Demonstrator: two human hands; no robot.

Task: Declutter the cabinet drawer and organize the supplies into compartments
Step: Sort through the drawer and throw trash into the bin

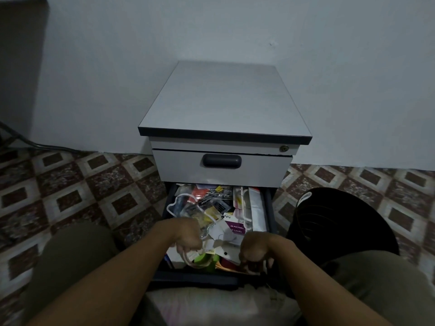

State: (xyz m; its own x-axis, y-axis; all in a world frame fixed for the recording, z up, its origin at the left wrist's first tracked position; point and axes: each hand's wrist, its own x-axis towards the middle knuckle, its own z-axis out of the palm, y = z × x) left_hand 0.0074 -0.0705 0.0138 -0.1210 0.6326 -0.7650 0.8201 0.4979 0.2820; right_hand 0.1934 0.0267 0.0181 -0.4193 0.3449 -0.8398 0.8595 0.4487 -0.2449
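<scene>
The grey cabinet stands against the wall, its lower drawer pulled out towards me. The drawer is crammed with clutter: clear plastic packets, a purple pencil-lead box, white paper tags, a green item and white packaging. My left hand is inside the drawer's near left part, fingers curled round a clear plastic packet. My right hand is at the near right corner, fingers curled down onto something small and dark; what it is cannot be made out.
The upper drawer with its dark handle is closed. A black round bin stands to the right of the cabinet. Patterned floor tiles surround it. My knees flank the drawer and a pale cushion lies below it.
</scene>
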